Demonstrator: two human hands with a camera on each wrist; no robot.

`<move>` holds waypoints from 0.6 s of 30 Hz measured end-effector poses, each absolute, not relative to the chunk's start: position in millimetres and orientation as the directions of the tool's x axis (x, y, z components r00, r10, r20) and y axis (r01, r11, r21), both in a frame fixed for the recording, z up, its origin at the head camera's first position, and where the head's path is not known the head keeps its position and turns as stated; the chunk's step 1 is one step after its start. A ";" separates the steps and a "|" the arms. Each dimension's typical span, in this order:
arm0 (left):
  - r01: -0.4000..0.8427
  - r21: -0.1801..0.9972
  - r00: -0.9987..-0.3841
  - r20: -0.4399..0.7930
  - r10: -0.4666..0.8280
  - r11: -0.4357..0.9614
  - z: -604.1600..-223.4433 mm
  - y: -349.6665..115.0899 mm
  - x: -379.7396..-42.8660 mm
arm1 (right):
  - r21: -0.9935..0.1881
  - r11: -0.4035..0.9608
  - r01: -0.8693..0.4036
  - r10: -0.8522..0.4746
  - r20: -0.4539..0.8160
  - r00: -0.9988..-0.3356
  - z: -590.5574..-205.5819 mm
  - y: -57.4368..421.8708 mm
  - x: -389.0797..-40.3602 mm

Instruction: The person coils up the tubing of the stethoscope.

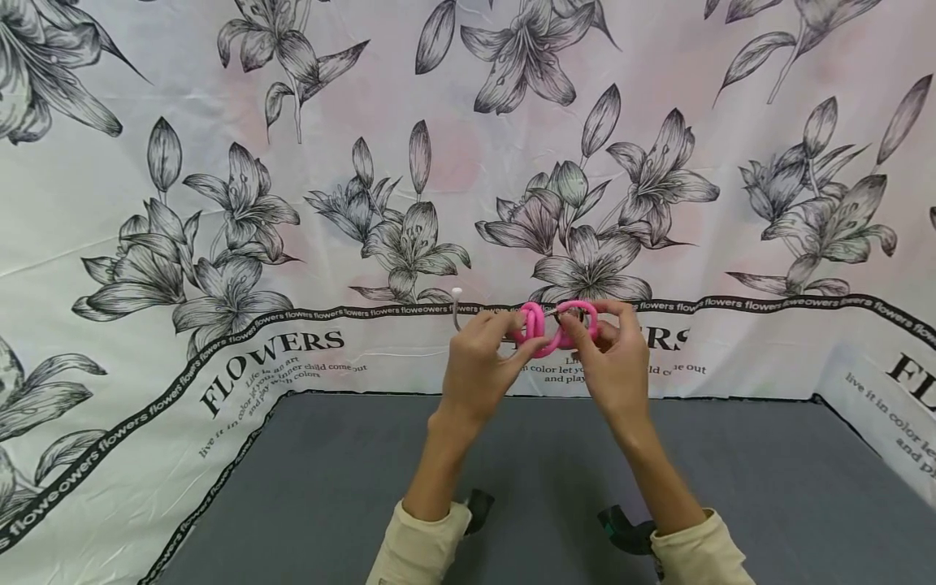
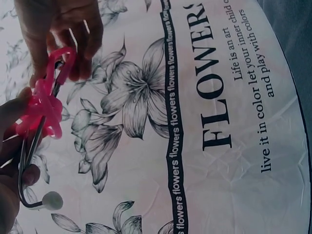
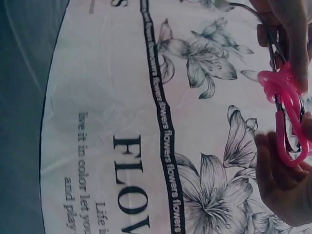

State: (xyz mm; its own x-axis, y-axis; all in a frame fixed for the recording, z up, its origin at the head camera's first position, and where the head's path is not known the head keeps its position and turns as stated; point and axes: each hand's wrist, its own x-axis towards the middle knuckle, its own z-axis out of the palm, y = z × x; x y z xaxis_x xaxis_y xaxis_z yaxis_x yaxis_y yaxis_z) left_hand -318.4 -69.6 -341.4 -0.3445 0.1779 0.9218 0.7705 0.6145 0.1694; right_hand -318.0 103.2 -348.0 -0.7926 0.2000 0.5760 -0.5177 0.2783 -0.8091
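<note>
Both hands are raised above the table, holding one piece made of bent metal wire and glossy pink tube-like loops. My left hand (image 1: 475, 366) pinches it at the knotted pink bundle (image 2: 41, 117). From that end a metal hook (image 2: 29, 180) sticks out, tipped with a white ball (image 2: 52, 200). On the other side my right hand (image 1: 620, 361) pinches a long pink loop (image 3: 280, 141), which a dark or metal part runs alongside. Fingers partly cover the piece, so how the loops and wire join cannot be told.
A grey table surface (image 1: 351, 471) lies below the hands. Behind it hangs a white sheet (image 1: 409, 357) printed with black line-drawn flowers and lettering, its dark band running along the table's back. Black straps (image 1: 627, 532) sit at the wrists beside cream sleeves (image 1: 420, 544).
</note>
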 end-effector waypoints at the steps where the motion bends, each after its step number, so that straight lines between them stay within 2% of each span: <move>1: 0.770 0.169 -0.350 0.918 0.187 0.615 -341.1 -70.2 -318.8 | -0.776 0.352 -0.524 0.217 0.611 -0.761 -347.7 102.5 -317.0; 3: 0.768 0.172 -0.366 0.908 0.203 0.618 -340.5 -71.4 -319.3 | -0.719 0.458 -0.522 0.230 0.664 -0.712 -346.8 102.1 -315.6; 6: 0.762 0.191 -0.395 0.894 0.210 0.619 -339.4 -73.8 -319.5 | -0.682 0.511 -0.523 0.202 0.687 -0.698 -344.9 103.8 -315.4; 10: 0.749 0.215 -0.427 0.880 0.209 0.627 -338.2 -77.4 -320.3 | -0.678 0.497 -0.541 0.154 0.683 -0.715 -341.0 109.6 -317.4; 13: 0.752 0.236 -0.471 0.846 0.251 0.615 -339.7 -78.8 -323.4 | -0.699 0.482 -0.527 0.171 0.666 -0.726 -338.8 114.7 -317.1; 18: 0.759 0.310 -0.593 0.694 0.409 0.573 -354.5 -73.6 -338.1 | -0.753 0.455 -0.476 0.251 0.621 -0.742 -336.9 124.1 -314.7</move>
